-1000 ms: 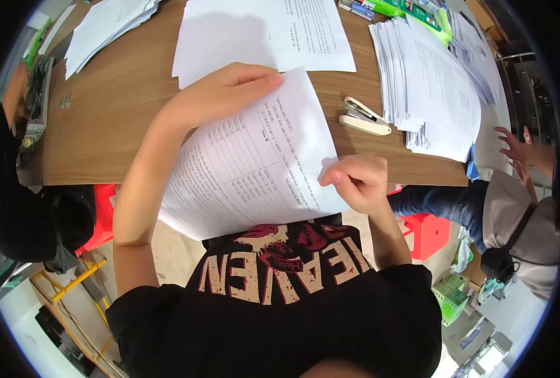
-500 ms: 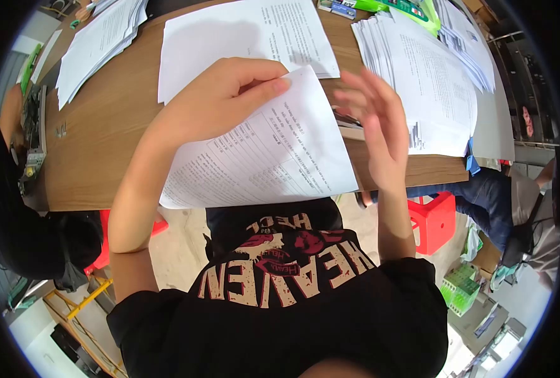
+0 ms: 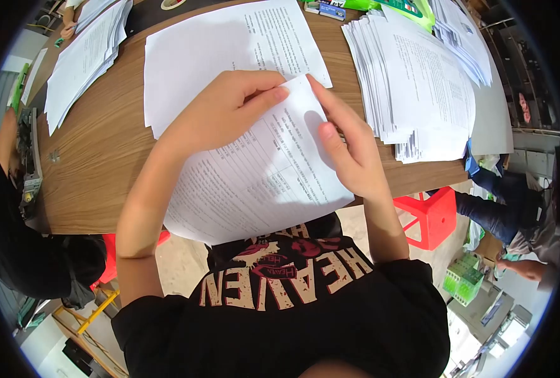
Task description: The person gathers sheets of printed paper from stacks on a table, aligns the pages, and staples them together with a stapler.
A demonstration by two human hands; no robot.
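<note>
1. Holding, head view: left hand [image 3: 232, 107] pinches printed paper [image 3: 286, 173] near its top corner, thumb on the face. Sheet count: can't tell.
2. Head view: right hand [image 3: 352, 145] at the paper's right edge, index finger stretched along it to the corner, thumb bent at the edge. Can't tell if it's actually pinching.
3. Head view: paper sits slanted at the table's [image 3: 103, 170] near edge, bottom end out over the lap.
4. Head view, table: flat sheets [image 3: 195, 63] just beyond the left hand; thick paper stack [image 3: 424, 82] on the right, blue box [image 3: 332, 12] and green package [image 3: 412, 7] near its far end; another pile [image 3: 88, 69] far left.
5. Head view, sides: black-sleeved person [image 3: 34, 252] left, red stool [image 3: 434, 217] right.
</note>
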